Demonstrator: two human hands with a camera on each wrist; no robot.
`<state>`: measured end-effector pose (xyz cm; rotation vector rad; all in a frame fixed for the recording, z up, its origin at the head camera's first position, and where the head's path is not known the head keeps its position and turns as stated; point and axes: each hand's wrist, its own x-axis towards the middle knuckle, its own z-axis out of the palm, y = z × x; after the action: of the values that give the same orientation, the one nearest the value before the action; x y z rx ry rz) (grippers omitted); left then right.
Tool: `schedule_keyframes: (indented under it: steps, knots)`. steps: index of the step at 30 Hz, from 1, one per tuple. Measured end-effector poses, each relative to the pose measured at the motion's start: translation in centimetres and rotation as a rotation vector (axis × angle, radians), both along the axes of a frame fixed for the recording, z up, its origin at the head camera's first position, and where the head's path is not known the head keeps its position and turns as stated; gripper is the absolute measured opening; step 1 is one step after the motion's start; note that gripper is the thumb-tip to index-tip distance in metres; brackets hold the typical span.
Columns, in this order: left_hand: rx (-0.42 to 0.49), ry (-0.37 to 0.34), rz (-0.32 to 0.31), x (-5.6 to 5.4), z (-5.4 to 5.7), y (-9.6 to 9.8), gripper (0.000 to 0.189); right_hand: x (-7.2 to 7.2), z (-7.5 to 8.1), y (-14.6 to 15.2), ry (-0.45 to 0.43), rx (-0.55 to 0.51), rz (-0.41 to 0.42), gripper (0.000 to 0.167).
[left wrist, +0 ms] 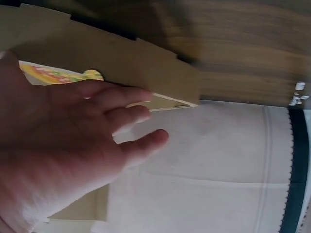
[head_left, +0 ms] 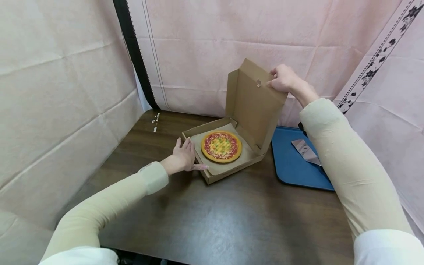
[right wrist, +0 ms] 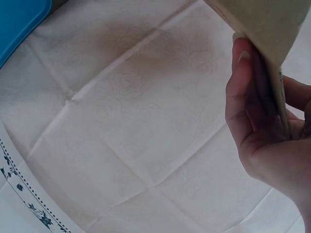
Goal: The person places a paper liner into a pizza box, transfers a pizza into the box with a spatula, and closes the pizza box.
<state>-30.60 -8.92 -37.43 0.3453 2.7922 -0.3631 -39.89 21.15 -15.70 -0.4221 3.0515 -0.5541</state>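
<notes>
A cardboard pizza box (head_left: 215,178) stands on the table with its lid (head_left: 255,99) raised. Inside, on a paper sheet (head_left: 245,151), lies a round pizza (head_left: 221,146) topped in red, yellow and green. My right hand (head_left: 284,79) grips the lid's upper edge, fingers on one face and thumb on the other; the lid's corner (right wrist: 265,29) sits between them in the right wrist view. At the box's left side my left hand (head_left: 183,158) rests with fingers straight and spread, thumb over the near rim. The left wrist view shows its open palm (left wrist: 73,131) beside the box wall (left wrist: 116,53).
To the right lies a blue tray (head_left: 291,165) with a pizza server (head_left: 305,150) on it, partly behind the right forearm. Small white bits (head_left: 155,123) lie at the table's back left. Pink cloth (head_left: 198,55) hangs behind the brown table (head_left: 212,221).
</notes>
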Motion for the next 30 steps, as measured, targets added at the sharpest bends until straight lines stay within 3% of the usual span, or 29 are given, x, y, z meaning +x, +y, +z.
schedule_keyframes:
  steps: [6, 9, 12, 16, 19, 21, 25, 30]
  knots:
    - [-0.050, 0.003, 0.041, 1.0, -0.3, 1.2, 0.116, -0.2, -0.3, -0.2, 0.017, 0.024, 0.024, 0.049]
    - [0.000, -0.012, 0.049, 0.6, 0.1, 1.3, 0.118, -0.2, -0.3, -0.1, 0.016, 0.029, 0.025, 0.049]
    - [0.102, -0.022, 0.011, -1.2, 1.0, 0.6, 0.118, -0.3, -0.2, 0.1, 0.020, 0.030, 0.022, 0.049]
    - [0.246, -0.060, -0.075, -5.1, 2.0, -1.8, 0.115, -0.2, -0.4, 0.2, 0.027, 0.024, 0.014, 0.046]
    - [0.303, -0.129, -0.104, -7.7, 1.8, -3.7, 0.114, -0.1, -0.6, 0.2, 0.018, 0.019, 0.014, 0.046]
    - [0.330, -0.191, -0.107, -8.9, 1.3, -4.7, 0.114, 0.0, -0.8, 0.1, 0.005, 0.019, 0.016, 0.046]
    - [0.360, -0.261, -0.114, -10.1, 0.4, -5.5, 0.115, 0.0, -0.9, 0.0, 0.014, 0.031, 0.016, 0.049]
    - [0.281, -0.192, -0.127, -10.3, 0.6, -5.0, 0.116, -0.1, -0.3, 0.2, 0.018, 0.030, 0.008, 0.051]
